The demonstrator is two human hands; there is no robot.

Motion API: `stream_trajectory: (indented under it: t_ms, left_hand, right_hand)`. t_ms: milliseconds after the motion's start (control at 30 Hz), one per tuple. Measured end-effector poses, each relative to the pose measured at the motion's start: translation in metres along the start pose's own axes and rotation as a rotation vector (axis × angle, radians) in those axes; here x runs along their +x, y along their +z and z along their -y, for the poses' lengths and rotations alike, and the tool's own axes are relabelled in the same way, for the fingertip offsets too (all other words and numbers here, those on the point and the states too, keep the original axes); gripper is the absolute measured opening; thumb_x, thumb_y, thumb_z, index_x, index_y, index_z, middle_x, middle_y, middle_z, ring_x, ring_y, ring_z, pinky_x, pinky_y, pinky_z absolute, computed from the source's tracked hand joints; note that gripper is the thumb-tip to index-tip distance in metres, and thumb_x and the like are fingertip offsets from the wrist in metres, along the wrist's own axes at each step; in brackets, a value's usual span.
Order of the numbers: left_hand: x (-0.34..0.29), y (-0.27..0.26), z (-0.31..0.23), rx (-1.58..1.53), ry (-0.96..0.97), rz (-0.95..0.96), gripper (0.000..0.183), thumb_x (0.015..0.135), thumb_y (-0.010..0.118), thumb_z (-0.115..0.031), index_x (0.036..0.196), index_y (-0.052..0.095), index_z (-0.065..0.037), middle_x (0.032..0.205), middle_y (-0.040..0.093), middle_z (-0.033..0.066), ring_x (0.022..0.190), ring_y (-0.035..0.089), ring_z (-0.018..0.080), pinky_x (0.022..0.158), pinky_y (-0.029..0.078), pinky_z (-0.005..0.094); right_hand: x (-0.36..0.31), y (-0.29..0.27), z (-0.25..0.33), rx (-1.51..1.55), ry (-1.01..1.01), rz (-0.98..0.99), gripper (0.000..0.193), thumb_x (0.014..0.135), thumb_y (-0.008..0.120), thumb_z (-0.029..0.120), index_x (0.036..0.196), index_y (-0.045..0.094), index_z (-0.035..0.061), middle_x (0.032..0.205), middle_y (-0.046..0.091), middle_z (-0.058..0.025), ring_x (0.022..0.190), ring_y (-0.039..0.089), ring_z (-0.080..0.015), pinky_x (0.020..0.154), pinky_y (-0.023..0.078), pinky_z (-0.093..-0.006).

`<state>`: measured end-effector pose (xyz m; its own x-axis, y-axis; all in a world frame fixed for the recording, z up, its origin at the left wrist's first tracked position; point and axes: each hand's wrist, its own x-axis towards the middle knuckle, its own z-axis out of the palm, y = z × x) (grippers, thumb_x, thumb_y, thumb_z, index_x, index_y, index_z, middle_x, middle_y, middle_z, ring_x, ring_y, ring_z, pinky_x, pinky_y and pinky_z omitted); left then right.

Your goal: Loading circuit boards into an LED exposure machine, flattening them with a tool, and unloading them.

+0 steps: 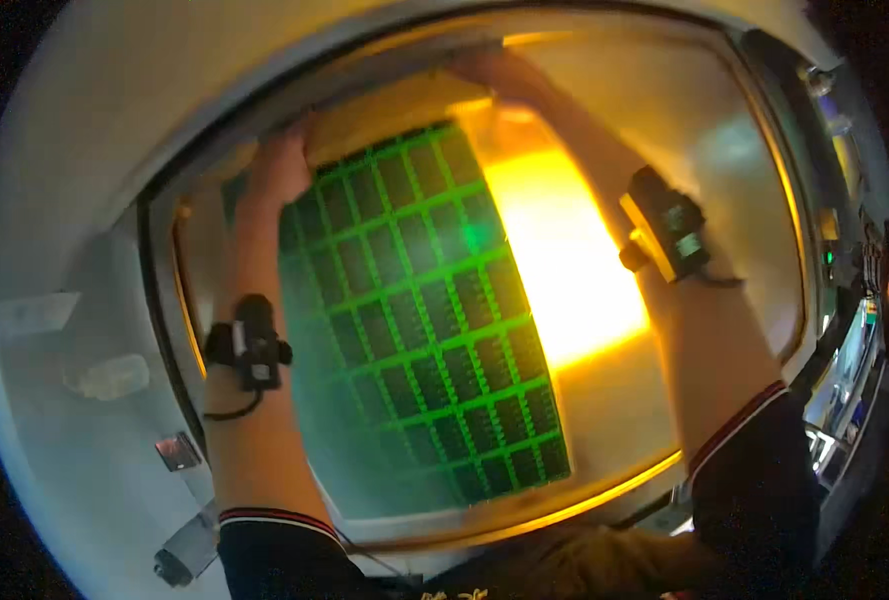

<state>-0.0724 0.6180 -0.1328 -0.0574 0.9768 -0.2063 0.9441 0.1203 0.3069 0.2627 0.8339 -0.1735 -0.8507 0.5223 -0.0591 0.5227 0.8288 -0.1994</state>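
A large green panel (434,320), patterned with a grid of dark rectangles like a circuit board panel, lies tilted on a pale, framed work surface (614,425). My left hand (286,168) is at the panel's far left corner, its fingers mostly hidden. Farther back and to the right, my right hand (486,72) reaches the far side of the frame; its fingers are dim and blurred. A brownish strip (389,122) spans the space between my hands, beyond the panel's far edge. Whether either hand grips anything cannot be made out.
A glaring yellow light patch (569,260) falls right of the panel. A dark rim (149,285) borders the surface. Outside it on the left are a pale bottle (114,377) and a grey cylinder (186,550). Equipment with lit parts (849,370) stands at the right.
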Motion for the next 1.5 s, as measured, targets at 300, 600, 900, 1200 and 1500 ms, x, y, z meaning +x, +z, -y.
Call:
stream_trajectory:
  t_ms: [300, 600, 900, 1200, 1500]
  left_hand:
    - [-0.145, 0.012, -0.05, 0.276, -0.142, -0.052, 0.085, 0.074, 0.064, 0.004, 0.148, 0.032, -0.021, 0.144, 0.046, 0.0133, 0.134, 0.038, 0.0442, 0.107, 0.035, 0.057]
    - [-0.45, 0.095, -0.236, -0.024, -0.136, 0.481, 0.07, 0.074, 0.067, -0.004, 0.141, 0.045, -0.01, 0.14, 0.047, 0.0249, 0.13, 0.045, 0.0416, 0.11, 0.036, 0.0472]
    - [-0.504, 0.112, -0.376, -0.086, -0.145, 0.511, 0.084, 0.066, 0.068, 0.002, 0.144, 0.041, -0.014, 0.137, 0.052, 0.0178, 0.126, 0.049, 0.0401, 0.103, 0.043, 0.0418]
    - [-0.5, 0.155, -0.439, -0.067, -0.182, 0.425, 0.088, 0.069, 0.059, 0.002, 0.151, 0.029, -0.016, 0.152, 0.037, 0.0083, 0.136, 0.038, 0.0395, 0.114, 0.033, 0.046]
    - [-0.502, 0.168, -0.441, 0.07, -0.211, 0.366, 0.091, 0.075, 0.064, -0.002, 0.154, 0.022, -0.02, 0.159, 0.025, 0.0032, 0.137, 0.033, 0.0478, 0.11, 0.027, 0.062]
  right_hand:
    - [-0.121, 0.012, 0.151, -0.244, 0.019, -0.245, 0.073, 0.073, 0.063, 0.003, 0.141, 0.044, 0.018, 0.143, 0.047, -0.0076, 0.128, 0.047, -0.027, 0.098, 0.046, -0.0444]
    - [-0.497, 0.011, 0.262, 0.14, -0.19, 0.12, 0.045, 0.083, 0.056, 0.015, 0.127, 0.055, 0.0125, 0.119, 0.063, -0.0167, 0.105, 0.062, -0.0344, 0.087, 0.048, -0.0511]
    - [-0.613, 0.001, 0.114, 0.726, 0.062, 0.242, 0.066, 0.083, 0.066, 0.053, 0.137, 0.053, 0.0158, 0.136, 0.056, -0.013, 0.122, 0.054, -0.0325, 0.103, 0.042, -0.0433]
    - [-0.847, -0.058, -0.204, -0.374, 1.148, -0.311, 0.069, 0.083, 0.069, 0.037, 0.142, 0.044, 0.0108, 0.136, 0.054, -0.018, 0.125, 0.051, -0.0343, 0.103, 0.042, -0.0443]
    - [-0.843, -0.004, -0.334, -0.424, 0.882, -0.325, 0.073, 0.086, 0.064, 0.048, 0.141, 0.044, 0.0044, 0.142, 0.048, -0.0176, 0.127, 0.05, -0.032, 0.105, 0.04, -0.0461]
